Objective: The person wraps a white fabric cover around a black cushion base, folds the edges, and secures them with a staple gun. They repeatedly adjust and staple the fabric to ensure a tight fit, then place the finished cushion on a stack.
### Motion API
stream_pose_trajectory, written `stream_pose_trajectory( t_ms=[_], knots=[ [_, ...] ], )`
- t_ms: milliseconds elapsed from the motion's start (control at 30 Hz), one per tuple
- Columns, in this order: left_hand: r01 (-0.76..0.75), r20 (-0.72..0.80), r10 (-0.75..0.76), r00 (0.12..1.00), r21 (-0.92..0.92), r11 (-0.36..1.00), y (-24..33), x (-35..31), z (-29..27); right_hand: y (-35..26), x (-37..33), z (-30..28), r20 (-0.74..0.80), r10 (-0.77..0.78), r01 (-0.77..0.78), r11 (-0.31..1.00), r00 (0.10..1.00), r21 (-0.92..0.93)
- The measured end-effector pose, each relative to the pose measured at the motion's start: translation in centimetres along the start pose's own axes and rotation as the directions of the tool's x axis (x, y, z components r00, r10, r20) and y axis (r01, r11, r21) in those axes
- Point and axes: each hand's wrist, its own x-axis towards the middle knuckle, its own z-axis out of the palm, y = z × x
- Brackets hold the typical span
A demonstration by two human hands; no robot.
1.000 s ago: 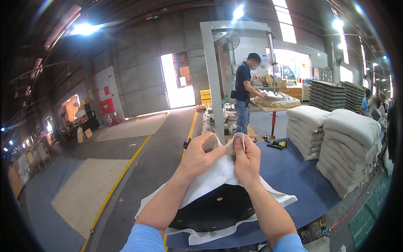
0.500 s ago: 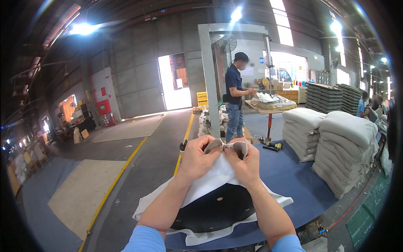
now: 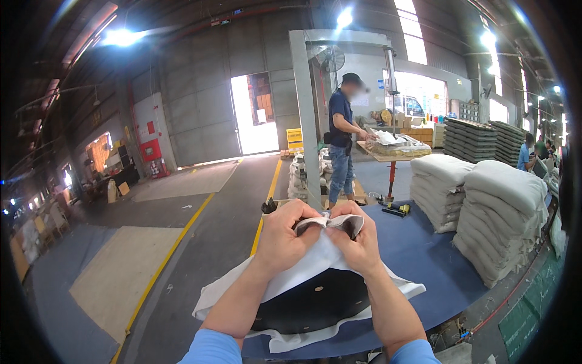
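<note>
Both my hands grip the gathered far edge of a white fabric cover [image 3: 303,276] and hold it raised. My left hand [image 3: 286,235] is closed on the cloth, thumb pressed inward. Close beside it my right hand [image 3: 354,242] pinches the same edge, its thumb near the left one. Between the hands the cloth bunches, and its greyish underside shows in folds. Below lies a black rounded panel [image 3: 309,303] with several small round inserts, its front edge bordered by the fabric. The far side of the panel is hidden under the cloth.
A blue-topped table [image 3: 418,261] carries the work. On its right stand stacks of folded off-white covers [image 3: 500,212]; a yellow-and-black staple gun [image 3: 397,209] lies farther back. Beyond a grey metal frame [image 3: 303,121], a co-worker [image 3: 341,133] stands at another table [image 3: 388,156].
My hands keep hold of the cloth edge and have shifted slightly. The co-worker's arm has lowered toward the other table.
</note>
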Motion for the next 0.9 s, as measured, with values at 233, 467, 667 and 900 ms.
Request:
stream_pose_trajectory(
  t_ms=[233,467,667,900],
  knots=[
    [0.034,-0.005,-0.035,0.999,-0.088,0.995,0.1,-0.3,0.2,-1.0,0.0,-0.4,0.102,0.111,-0.118,0.991,0.989,0.063],
    [0.056,0.015,-0.054,0.998,-0.129,0.99,0.3,-0.4,0.6,-1.3,-0.5,-1.5,0.19,0.1,-0.123,0.986,0.977,0.112],
    [0.056,0.024,-0.053,0.998,-0.158,0.986,0.3,-0.4,0.8,-1.1,-0.7,-2.2,0.24,0.071,-0.111,0.981,0.968,0.16],
    [-0.024,0.028,0.027,0.999,-0.125,0.992,1.1,-0.5,1.0,-0.9,-1.0,-2.2,0.231,0.067,-0.105,0.982,0.971,0.158]
  ],
)
